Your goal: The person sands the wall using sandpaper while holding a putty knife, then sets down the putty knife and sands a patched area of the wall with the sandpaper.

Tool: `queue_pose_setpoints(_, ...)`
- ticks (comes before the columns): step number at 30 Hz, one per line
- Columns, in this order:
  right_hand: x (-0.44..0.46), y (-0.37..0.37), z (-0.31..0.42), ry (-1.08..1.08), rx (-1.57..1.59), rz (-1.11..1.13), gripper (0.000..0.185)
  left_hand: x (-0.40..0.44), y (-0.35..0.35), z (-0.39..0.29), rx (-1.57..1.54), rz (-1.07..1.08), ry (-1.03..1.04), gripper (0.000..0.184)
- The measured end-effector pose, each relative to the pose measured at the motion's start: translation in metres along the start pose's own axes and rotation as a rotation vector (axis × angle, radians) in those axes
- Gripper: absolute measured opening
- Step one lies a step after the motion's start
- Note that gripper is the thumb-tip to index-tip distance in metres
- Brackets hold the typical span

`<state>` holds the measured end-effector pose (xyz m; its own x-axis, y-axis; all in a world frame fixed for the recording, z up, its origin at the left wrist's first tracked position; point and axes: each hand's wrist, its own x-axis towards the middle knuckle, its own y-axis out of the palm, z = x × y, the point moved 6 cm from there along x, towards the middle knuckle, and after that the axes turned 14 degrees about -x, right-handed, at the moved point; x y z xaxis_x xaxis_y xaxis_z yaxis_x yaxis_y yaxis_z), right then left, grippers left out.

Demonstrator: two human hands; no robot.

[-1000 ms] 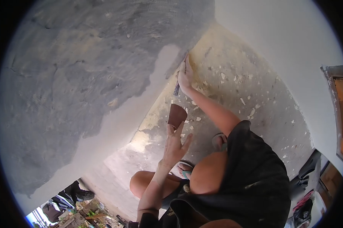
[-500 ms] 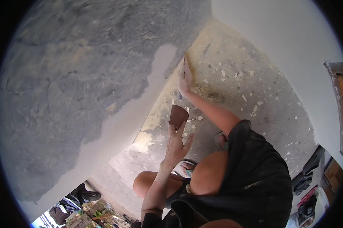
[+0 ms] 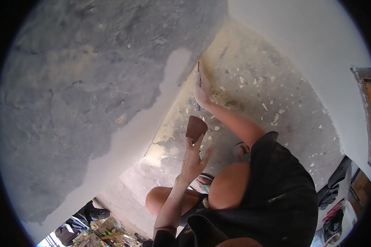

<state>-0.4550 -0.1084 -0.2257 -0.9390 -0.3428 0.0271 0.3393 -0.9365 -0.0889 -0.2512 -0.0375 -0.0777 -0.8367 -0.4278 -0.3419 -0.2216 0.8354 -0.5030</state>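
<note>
My left hand [image 3: 193,162] holds a piece of brown sandpaper [image 3: 196,129] by its near edge, between the fingers, with the thumb spread out to the side. The sheet is slightly curved and in the air above the floor. Farther forward, my right hand [image 3: 202,88] is closed beside the foot of the wall [image 3: 169,82]. A thin dark edge of something flat shows at its fingertips, and a small dark end pokes out near the wrist; its kind is hidden by the hand. Smooth light filler runs along the lower wall, with rough grey plaster above.
Pale flakes lie scattered over the dusty concrete floor [image 3: 276,111]. A white wall [image 3: 300,45] stands to the right, with a wooden frame [image 3: 364,82] at its edge. Dark items and bags [image 3: 331,222] lie at lower right. A black shoe [image 3: 99,213] and debris are at lower left.
The sandpaper and my left hand have shifted slightly right. My right hand has moved a little back toward me along the wall's foot.
</note>
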Motion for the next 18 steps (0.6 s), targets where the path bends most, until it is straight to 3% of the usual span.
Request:
queue_pose_setpoints(3,0.012,-0.009,0.006,-0.098,-0.212,-0.13,0.047,0.005,0.006,0.002,0.0,-0.007,0.017,0.053)
queue_pose_setpoints(5,-0.004,-0.003,0.004,0.126,0.097,-0.016,0.047,0.001,0.003,0.001,0.017,-0.021,0.028,0.052)
queue_pose_setpoints(7,0.0,0.001,0.011,0.138,0.166,0.007,0.047,0.002,0.002,-0.005,0.032,-0.044,0.08,0.052)
queue_pose_setpoints(9,0.009,-0.003,0.0,-0.031,-0.031,-0.051,0.047,0.005,0.003,-0.002,0.031,-0.022,0.044,0.051)
queue_pose_setpoints(18,0.008,0.0,0.008,0.081,0.203,0.018,0.048,0.002,0.004,-0.003,0.002,-0.017,0.005,0.051)
